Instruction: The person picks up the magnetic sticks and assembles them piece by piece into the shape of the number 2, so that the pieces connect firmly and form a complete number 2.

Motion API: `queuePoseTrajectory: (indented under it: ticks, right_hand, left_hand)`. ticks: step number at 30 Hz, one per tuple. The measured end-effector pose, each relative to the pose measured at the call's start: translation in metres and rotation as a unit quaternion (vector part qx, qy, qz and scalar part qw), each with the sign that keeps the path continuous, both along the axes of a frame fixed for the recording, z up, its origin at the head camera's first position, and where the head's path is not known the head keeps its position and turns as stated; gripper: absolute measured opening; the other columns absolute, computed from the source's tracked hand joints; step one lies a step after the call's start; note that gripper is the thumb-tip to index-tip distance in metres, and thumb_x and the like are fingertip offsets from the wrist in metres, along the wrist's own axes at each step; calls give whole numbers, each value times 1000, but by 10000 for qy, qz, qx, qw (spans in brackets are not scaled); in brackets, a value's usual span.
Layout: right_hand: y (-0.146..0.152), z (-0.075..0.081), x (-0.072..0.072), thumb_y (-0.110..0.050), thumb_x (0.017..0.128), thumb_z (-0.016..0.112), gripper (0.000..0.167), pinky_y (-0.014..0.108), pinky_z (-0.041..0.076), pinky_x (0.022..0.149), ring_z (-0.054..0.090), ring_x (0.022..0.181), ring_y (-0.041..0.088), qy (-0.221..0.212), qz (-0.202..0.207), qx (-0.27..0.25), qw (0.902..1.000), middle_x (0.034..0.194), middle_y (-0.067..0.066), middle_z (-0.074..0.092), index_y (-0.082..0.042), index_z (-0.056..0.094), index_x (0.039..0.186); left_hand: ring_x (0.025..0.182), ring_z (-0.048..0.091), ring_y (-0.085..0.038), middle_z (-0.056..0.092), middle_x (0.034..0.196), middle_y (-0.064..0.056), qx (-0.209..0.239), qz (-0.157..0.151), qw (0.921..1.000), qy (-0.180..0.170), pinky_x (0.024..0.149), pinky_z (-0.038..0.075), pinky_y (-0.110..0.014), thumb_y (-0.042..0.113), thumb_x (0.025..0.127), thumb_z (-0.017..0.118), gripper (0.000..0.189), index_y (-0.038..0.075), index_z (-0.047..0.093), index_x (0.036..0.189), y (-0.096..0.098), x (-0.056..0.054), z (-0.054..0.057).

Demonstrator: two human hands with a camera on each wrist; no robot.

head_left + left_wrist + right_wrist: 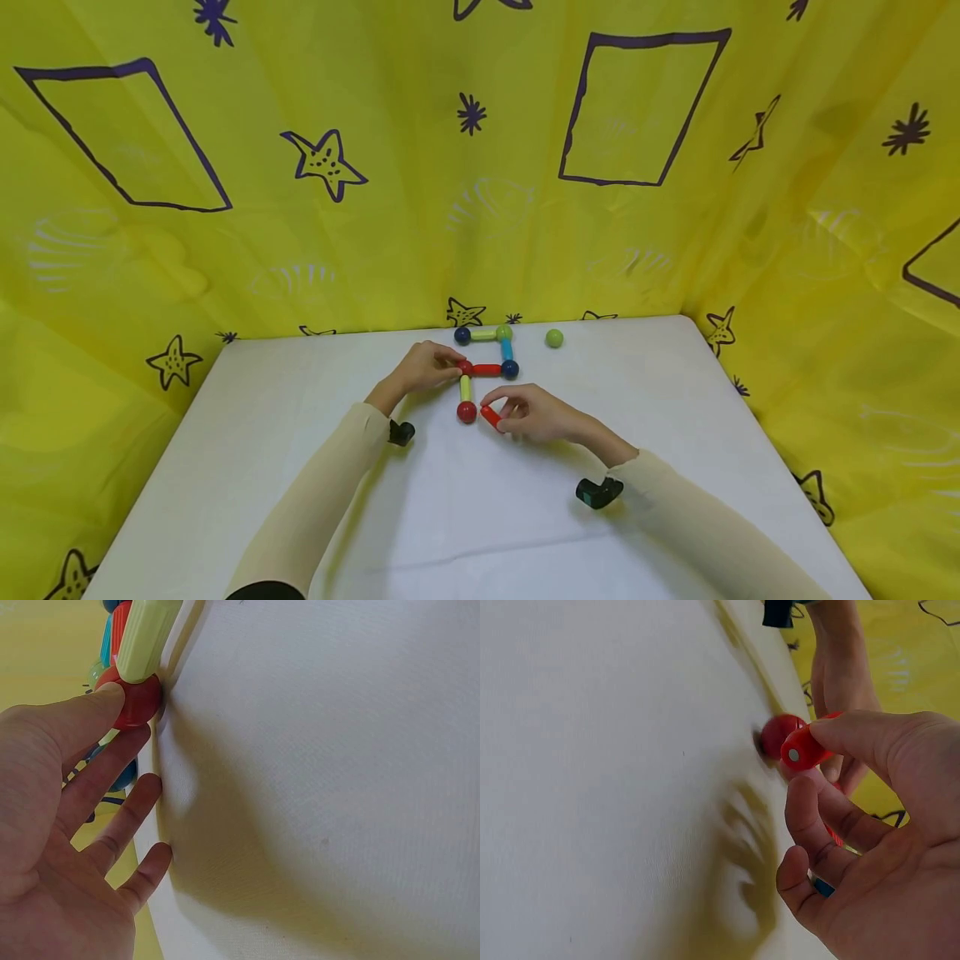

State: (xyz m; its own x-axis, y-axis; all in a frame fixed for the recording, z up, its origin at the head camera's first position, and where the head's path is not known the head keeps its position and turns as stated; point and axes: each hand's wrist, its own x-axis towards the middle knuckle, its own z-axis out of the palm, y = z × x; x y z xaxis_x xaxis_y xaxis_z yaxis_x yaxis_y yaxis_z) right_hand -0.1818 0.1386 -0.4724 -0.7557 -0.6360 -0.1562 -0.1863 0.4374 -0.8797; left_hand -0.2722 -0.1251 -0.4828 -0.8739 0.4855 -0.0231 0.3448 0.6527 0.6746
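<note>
A shape of balls and short rods lies on the white table, its lower end a red ball (467, 412) joined by a pale yellow-green rod (466, 388) to a second red ball (141, 701). My left hand (423, 368) holds that second ball between thumb and index finger, the other fingers spread beside it. From there a red rod (487, 370) runs to a dark blue ball (510, 369). Thumb and fingertips of my right hand (542, 415) pinch a loose red magnetic rod (808, 746), its pale round end tip showing, close to the right of the lower red ball.
A blue rod (507, 350), a green ball (504, 332), a yellow-green rod (483, 336) and another dark blue ball (462, 336) continue the shape at the back. One separate green ball (554, 338) sits to its right. Yellow patterned cloth (405, 250) hangs behind the table (480, 517).
</note>
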Motion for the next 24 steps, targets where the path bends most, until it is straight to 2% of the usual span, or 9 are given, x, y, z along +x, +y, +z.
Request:
queuePoseTrajectory:
  ticks: [10, 15, 24]
  right_hand:
    - [15, -5, -4, -4, 97, 69, 36, 28, 52, 67, 64, 76, 28, 49, 17, -36, 10000, 93, 8, 68, -12, 65, 132]
    - [16, -5, -7, -4, 97, 68, 36, 29, 53, 69, 64, 77, 29, 88, -6, 54, 9999, 93, 7, 67, -11, 65, 133]
    - [18, 1, -21, -1, 98, 65, 38, 33, 54, 69, 65, 81, 30, 256, -10, 284, 9993, 97, 7, 66, -8, 64, 136]
  left_hand:
    - [89, 61, -19, 76, 107, -3, -57, 50, 10000, -34, 79, 50, -28, 16, 94, 76, 26, 9, 78, 120, -1, -1, 0]
    - [90, 61, -19, 76, 107, -2, -36, 51, 10000, -56, 80, 51, -28, 16, 94, 76, 26, 9, 78, 119, -1, -2, -1]
    - [91, 62, -19, 76, 109, -3, 39, 19, 9999, -120, 81, 52, -30, 16, 94, 76, 27, 8, 77, 120, -1, -1, -2]
